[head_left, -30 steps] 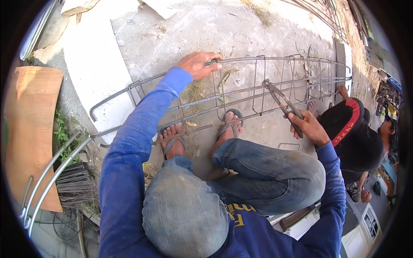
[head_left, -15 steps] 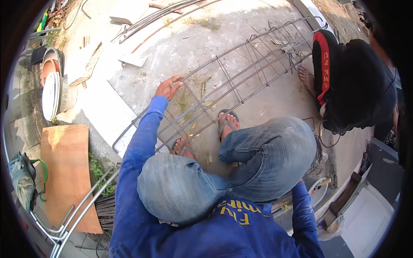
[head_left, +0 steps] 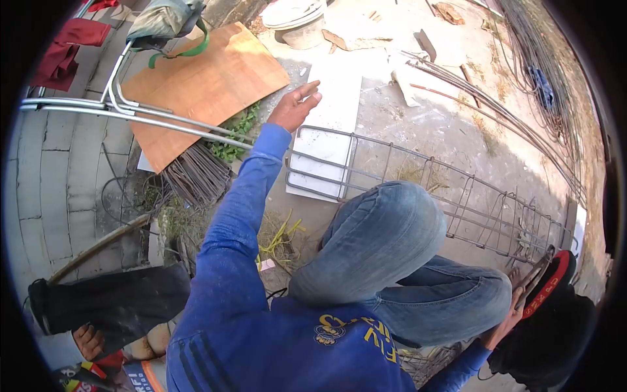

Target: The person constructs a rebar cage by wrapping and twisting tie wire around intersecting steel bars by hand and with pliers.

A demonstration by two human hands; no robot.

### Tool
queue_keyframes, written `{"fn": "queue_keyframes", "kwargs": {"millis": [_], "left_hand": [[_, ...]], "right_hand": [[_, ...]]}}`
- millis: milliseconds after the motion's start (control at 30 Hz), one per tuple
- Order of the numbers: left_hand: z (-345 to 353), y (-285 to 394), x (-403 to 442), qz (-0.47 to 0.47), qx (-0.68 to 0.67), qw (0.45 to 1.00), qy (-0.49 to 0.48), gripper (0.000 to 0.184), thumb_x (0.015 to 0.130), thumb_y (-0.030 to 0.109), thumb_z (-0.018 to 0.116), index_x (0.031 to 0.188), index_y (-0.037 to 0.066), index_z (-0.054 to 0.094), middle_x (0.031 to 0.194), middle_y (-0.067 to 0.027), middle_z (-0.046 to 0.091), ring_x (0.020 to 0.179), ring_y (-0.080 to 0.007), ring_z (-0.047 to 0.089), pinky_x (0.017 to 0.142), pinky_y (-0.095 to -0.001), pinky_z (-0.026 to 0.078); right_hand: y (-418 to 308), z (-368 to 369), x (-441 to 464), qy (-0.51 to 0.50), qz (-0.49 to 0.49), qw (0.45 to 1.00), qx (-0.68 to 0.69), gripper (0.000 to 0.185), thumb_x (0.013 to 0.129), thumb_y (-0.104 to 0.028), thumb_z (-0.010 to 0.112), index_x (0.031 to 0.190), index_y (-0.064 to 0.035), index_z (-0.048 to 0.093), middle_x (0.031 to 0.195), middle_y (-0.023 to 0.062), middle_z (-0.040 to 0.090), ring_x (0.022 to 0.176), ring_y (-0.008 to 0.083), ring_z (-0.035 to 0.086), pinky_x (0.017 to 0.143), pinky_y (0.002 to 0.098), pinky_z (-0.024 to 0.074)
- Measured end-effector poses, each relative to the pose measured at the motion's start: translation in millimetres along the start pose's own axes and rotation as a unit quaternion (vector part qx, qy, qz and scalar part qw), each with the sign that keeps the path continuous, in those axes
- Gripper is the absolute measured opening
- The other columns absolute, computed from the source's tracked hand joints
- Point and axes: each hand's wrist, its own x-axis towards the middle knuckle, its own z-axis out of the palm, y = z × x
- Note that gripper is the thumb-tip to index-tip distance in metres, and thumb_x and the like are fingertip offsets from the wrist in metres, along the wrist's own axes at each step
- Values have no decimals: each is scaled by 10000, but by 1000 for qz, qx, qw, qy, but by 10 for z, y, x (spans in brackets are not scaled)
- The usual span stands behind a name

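Note:
My left hand (head_left: 295, 108) is raised with its fingers stretched out and holds nothing. It hovers over a white board (head_left: 339, 88), just beyond the looped end of a rebar cage (head_left: 385, 160). The cage lies on the ground and runs right, partly behind my knees. Beside my right knee, my right hand (head_left: 508, 317) is curled round a dark slim tool (head_left: 535, 277), whose exact kind I cannot make out. Its far end points toward the cage's right end.
An orange-brown plywood sheet (head_left: 209, 78), metal tubing (head_left: 176, 124) and a bundle of thin rods (head_left: 196, 173) lie to the left. Long bars (head_left: 483, 98) stretch across the back right. Another person's hand (head_left: 88, 341) shows lower left; dark clothing (head_left: 555, 320) is at right.
My view has swung left. My left hand has come off the cage bar and lifted beyond the cage's end. My right hand, hidden before, now shows by my knee with the dark tool.

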Motion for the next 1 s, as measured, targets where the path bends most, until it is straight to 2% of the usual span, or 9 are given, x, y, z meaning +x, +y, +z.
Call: {"fn": "queue_keyframes", "kwargs": {"millis": [33,133,233,367,467,600,767,900,1000], "left_hand": [[-223,-298,-300,-60,-25,997,41,617,995,419,666,1496,78,549,1397,-209,634,1198,-250,662,1018,-382,524],[-598,-1551,-1216,-205,-54,969,125,603,991,400,678,1493,90,554,1376,-166,652,1175,-239,663,975,-371,547],[-384,-1739,-2169,-380,-175,899,128,614,983,384,700,1514,126,531,1418,-120,627,1156,-268,679,946,-384,561],[-107,-1771,-2805,-396,-104,912,23,624,1008,392,670,1547,144,479,1500,-93,561,1166,-303,679,942,-411,568],[-69,-1745,-2950,-375,-192,907,23,605,1023,406,644,1540,132,488,1508,-103,555,1177,-296,676,957,-431,558],[-611,-884,-2558,-269,-144,950,68,608,1036,414,629,1538,102,487,1509,-147,548,1255,-280,635,1012,-421,528],[-1039,959,-1531,-28,-52,991,117,577,1050,404,609,1515,73,520,1474,-136,585,1278,-272,620,1033,-401,500],[-424,2018,-1038,141,-117,982,50,583,1044,404,622,1511,68,524,1471,-161,585,1280,-297,619,1035,-401,506],[655,2401,-975,124,-205,968,-73,766,997,468,679,1580,56,402,1580,-218,426,1408,-337,491,1093,-458,474]], "right_hand": [[-362,164,180,56,4,997,57,499,1053,-438,606,1288,0,653,1011,72,701,887,134,650,770,286,503],[-1161,208,496,67,5,997,-37,461,1079,-392,569,1367,-37,628,838,-12,563,744,66,578,652,220,463],[-1479,600,842,-8,-89,996,15,479,1057,-429,599,1344,-48,643,795,-22,544,679,56,516,580,222,383],[-1525,968,770,-129,-58,990,-16,455,1044,-424,633,1305,-51,652,766,-15,575,600,59,534,509,227,381],[-1369,938,647,-211,-69,974,-37,405,1049,-387,627,1264,-46,671,728,-10,579,575,54,536,500,234,407],[-1434,969,578,-213,-125,967,-66,344,1031,-328,635,1074,1,723,645,29,602,579,89,581,524,296,442],[-1644,1114,490,-146,-235,952,-131,309,1002,-275,659,1200,-49,726,667,136,645,540,220,592,569,381,464],[-1818,1135,401,-128,-301,933,-148,320,967,-244,693,1242,-83,724,785,221,691,629,360,642,617,418,494],[-1718,1162,463,-97,-366,911,-164,305,966,-244,686,1238,-112,728,789,221,696,695,394,678,647,471,505]]}}
